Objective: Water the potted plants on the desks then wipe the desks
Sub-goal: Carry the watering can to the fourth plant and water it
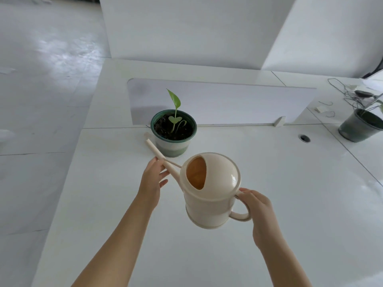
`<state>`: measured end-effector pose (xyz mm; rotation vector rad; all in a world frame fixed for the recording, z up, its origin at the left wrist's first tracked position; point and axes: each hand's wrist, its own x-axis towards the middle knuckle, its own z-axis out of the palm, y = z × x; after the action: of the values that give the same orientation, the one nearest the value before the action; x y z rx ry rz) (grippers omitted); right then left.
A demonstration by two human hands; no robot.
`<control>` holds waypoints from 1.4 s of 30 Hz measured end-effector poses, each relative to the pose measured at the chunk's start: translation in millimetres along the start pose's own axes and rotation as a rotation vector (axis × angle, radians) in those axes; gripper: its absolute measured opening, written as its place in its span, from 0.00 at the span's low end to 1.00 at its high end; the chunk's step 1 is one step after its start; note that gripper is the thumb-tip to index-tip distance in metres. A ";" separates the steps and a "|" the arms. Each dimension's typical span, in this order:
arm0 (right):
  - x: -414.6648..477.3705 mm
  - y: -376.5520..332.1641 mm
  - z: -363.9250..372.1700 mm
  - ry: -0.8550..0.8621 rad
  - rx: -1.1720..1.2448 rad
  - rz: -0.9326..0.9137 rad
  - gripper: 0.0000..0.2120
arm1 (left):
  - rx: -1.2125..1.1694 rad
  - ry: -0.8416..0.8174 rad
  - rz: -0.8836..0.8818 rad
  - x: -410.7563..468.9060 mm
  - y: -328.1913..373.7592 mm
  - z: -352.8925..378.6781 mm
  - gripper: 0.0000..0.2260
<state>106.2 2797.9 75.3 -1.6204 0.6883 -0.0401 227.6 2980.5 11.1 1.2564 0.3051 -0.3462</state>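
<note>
A cream watering can (209, 195) is held above the white desk (290, 183). My right hand (259, 212) grips its loop handle. My left hand (152, 179) holds the long spout from below, fingers wrapped around it. The spout tip (148, 141) ends just left of a green-rimmed pot (173, 132), below its rim. The pot holds dark soil and a small seedling with one upright green leaf (174, 99). No water is visible coming from the spout.
A second dark pot (359, 127) with a plant stands at the far right desk, with tangled cables (350, 96) behind it. A low white divider panel (228, 102) runs behind the first pot. A cable hole (304, 138) sits in the desk.
</note>
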 end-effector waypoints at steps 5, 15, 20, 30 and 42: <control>11.0 24.7 1.9 -0.074 0.019 0.083 0.12 | 0.058 0.136 0.013 -28.9 -10.7 -27.4 0.11; 18.6 51.5 10.1 -0.315 -0.108 0.052 0.25 | 0.052 0.348 0.042 -92.7 -37.7 -58.3 0.08; 25.1 63.5 16.1 -0.426 -0.143 0.049 0.20 | 0.027 0.479 0.071 -109.4 -51.9 -63.7 0.10; 40.4 80.1 18.6 -0.493 -0.162 0.024 0.15 | 0.059 0.570 0.051 -118.3 -57.4 -56.1 0.19; 74.5 30.3 26.9 -0.329 -0.093 -0.083 0.06 | 0.608 0.527 0.394 -110.5 4.5 -25.0 0.21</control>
<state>165.9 2788.2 15.8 -1.6936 0.3736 0.1972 128.3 3015.3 53.1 1.9651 0.4038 0.2659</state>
